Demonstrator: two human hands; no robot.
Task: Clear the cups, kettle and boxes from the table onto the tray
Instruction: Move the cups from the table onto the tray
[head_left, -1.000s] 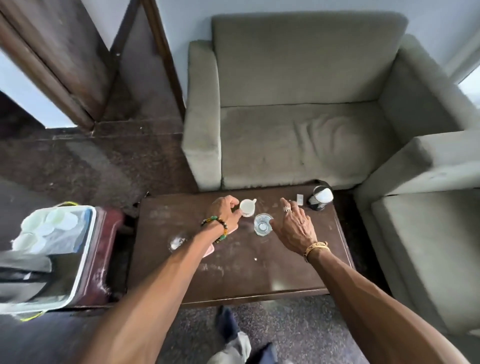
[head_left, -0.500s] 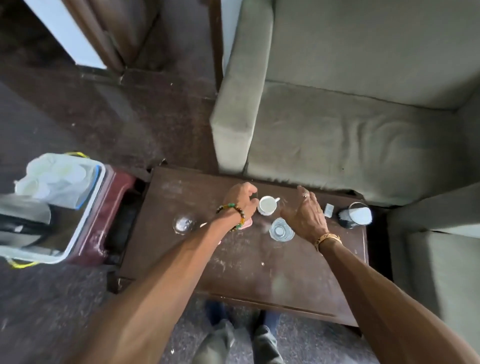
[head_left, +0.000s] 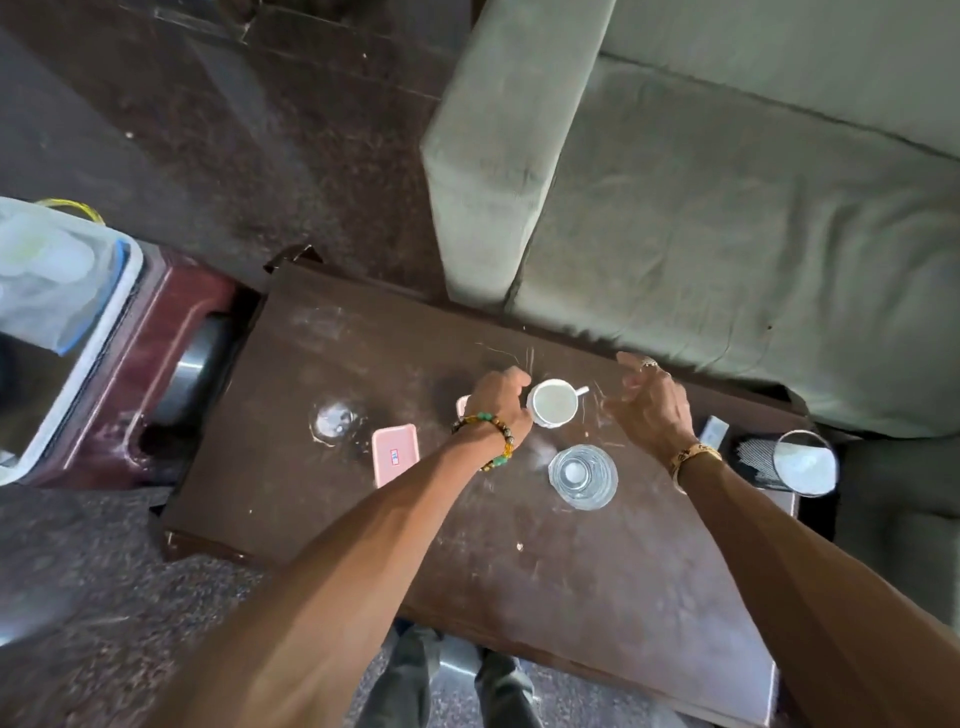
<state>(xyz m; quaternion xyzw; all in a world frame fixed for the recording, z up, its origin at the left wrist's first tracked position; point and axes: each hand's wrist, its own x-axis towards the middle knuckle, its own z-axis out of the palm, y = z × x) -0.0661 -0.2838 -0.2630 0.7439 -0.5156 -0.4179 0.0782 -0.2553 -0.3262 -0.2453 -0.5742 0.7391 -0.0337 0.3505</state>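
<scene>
Head view: a small round white cup (head_left: 554, 409) with a side handle stands near the far edge of the scuffed dark wood bench (head_left: 571, 561). Left hand (head_left: 501, 402) curls against its rim, fingers touching it. Right hand (head_left: 649, 408) hovers just beside, fingers loosely spread, holding nothing. A clear ribbed glass (head_left: 583, 475) stands near, a flat pink box (head_left: 395, 453) leftward.

A scuffed, dusty dark wood table (head_left: 597, 561) bears a glossy white ceramic cup (head_left: 554, 404) and a clear glass tumbler (head_left: 583, 477).
</scene>
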